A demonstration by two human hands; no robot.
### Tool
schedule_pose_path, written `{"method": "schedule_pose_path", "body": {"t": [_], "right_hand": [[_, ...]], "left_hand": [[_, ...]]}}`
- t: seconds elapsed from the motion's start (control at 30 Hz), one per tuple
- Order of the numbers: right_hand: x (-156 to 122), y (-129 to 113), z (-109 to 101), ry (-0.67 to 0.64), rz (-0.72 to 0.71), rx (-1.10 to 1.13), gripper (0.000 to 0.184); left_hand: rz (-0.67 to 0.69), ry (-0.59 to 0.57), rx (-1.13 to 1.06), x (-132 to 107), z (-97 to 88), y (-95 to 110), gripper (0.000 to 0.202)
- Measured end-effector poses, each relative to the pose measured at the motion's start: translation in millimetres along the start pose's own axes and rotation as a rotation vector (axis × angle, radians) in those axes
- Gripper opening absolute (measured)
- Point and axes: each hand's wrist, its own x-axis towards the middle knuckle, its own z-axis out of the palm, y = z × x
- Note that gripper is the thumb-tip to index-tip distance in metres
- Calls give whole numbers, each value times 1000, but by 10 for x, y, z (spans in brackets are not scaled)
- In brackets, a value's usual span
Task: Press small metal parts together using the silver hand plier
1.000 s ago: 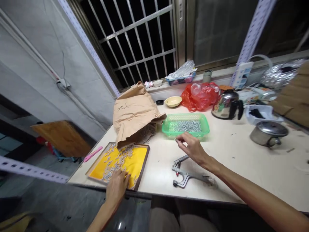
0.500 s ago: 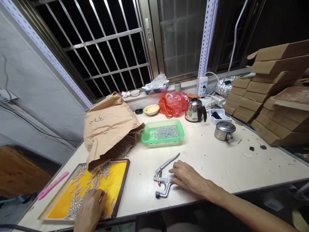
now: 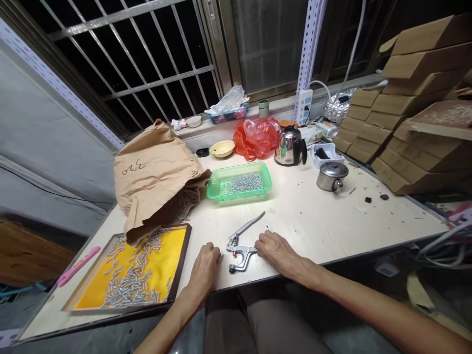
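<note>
Metal hand pliers (image 3: 239, 243) lie on the pale table (image 3: 317, 221) near its front edge. My right hand (image 3: 276, 250) rests on their handles, fingers curled over them. My left hand (image 3: 205, 268) sits just left of the tool's jaw, fingers pinched together, perhaps on a small metal piece that I cannot make out. A yellow tray (image 3: 147, 270) with several small metal pieces lies further left. A green basket (image 3: 212, 189) holding more such pieces stands behind the pliers.
A brown paper sack (image 3: 155, 167) spills pieces onto the tray. At the back stand a kettle (image 3: 290, 145), a red bag (image 3: 256, 137), a yellow bowl (image 3: 221, 148) and a small pot (image 3: 332, 176). Cardboard boxes (image 3: 416, 118) are stacked at right. A pink tool (image 3: 77, 265) lies left.
My left hand left the yellow tray and moved right to the pliers' jaw. My right hand came back from the green basket and settled on the pliers' handles. The view swung right.
</note>
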Motion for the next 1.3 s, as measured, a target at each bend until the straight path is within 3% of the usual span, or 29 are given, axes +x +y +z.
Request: {"method": "schedule_pose_path", "body": {"t": [0.13,0.3,0.37,0.43,0.53,0.63,0.83,1.07,1.27,1.3], "right_hand": [[-15,25,84,18,-5,8,15],[-20,32,107,16,3,24,15],[-23,22,98,18,14,32,15],[-28,6,79,18,22,36,15],[-37,-21,37,15,25,28,14],[-46,-41,-3,15,30,27,14],[-65,-61,-29,26,35,34,16],[-56,-83,-30,14,55,15,16],[-44,-110,-242,-69,76,16,5],[-24,-87,-286,-79,75,30,16]], "left_hand": [[103,-73,136,-31,27,-48,23],[134,-97,85,-20,9,-48,26],[36,-65,-102,6,0,-38,21],[-164,-75,-438,37,0,-7,20],[-452,-170,-931,69,28,81,44],[-555,-240,-1130,65,78,173,57],[-609,-253,-1156,5,170,213,58],[-563,-304,-1127,30,190,158,49],[-482,-399,-1012,117,142,121,48],[-480,-400,-1012,121,142,118,48]]}}
